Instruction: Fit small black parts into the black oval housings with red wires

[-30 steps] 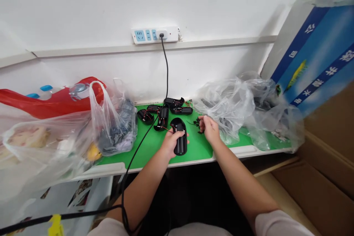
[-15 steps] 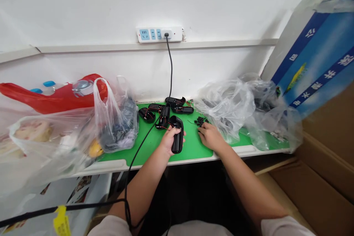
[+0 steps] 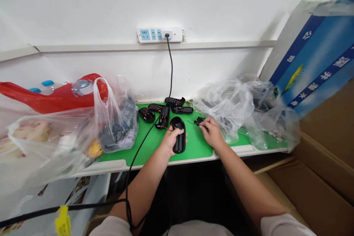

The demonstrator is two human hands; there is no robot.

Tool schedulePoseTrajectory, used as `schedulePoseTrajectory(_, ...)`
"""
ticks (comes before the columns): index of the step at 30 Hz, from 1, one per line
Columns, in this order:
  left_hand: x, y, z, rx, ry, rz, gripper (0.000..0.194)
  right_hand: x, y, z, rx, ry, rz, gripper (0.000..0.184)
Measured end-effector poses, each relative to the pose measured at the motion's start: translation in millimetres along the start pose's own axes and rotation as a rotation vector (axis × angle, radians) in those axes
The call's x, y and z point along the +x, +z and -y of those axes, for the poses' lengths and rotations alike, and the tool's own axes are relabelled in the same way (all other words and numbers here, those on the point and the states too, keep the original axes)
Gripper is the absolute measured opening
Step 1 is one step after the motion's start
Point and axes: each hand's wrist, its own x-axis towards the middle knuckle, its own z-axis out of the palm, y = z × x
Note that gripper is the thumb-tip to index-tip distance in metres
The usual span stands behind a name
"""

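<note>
- Head view: L hand (image 3: 170, 141) grips blk casing (image 3: 180, 144), thumb on its upper face; casing sits L of parts pile (image 3: 198, 120), a bit nearer the person;
- R hand (image 3: 212, 133) at pile's R edge, fingertips bunched; can't tell if they pinch a part;
- other blk casings (image 3: 164, 117) w/ red wires L of pile;
- clear plastic bag (image 3: 225, 99) R of pile, slightly beyond

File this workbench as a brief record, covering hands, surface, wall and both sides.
left hand: holds a black casing
right hand: at a pile of small black parts, grip unclear
surface: green mat, other black casings
wall: power strip, plug inserted
left side: red bag, clear bags
right side: translucent bags, blue printed box
</note>
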Motion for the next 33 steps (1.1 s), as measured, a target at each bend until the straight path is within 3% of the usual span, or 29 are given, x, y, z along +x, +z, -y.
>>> schedulePoseTrajectory(5, 1, 2.2, 5, 0.045, 0.035, 0.003, 0.04, 1, 2, 4, 0.241, 0.111, 0.026, 0.012)
schedulePoseTrajectory(7, 2, 1.5, 6, 0.05, 0.035, 0.006, 0.04, 0, 4, 7, 0.38, 0.232, 0.062, 0.012)
schedulePoseTrajectory(14, 0, 2.7, 3, 0.027, 0.058, -0.001, 0.039, 4, 4, 28, 1.276, 0.729, 0.273, 0.032)
schedulePoseTrajectory(17, 1, 3.6, 4, 0.014, 0.071, 0.005, 0.037, 2, 3, 29, 1.484, 0.852, 0.318, 0.029)
schedulePoseTrajectory(24, 3, 3.7, 6, 0.014, 0.036, 0.007, 0.042, -5, 2, 22, 1.598, 0.911, 0.353, 0.015)
schedulePoseTrajectory(33, 0, 5.3, 6, 0.009, 0.051, 0.032, 0.042, -5, 4, 21, 1.623, 1.0, 0.326, 0.023)
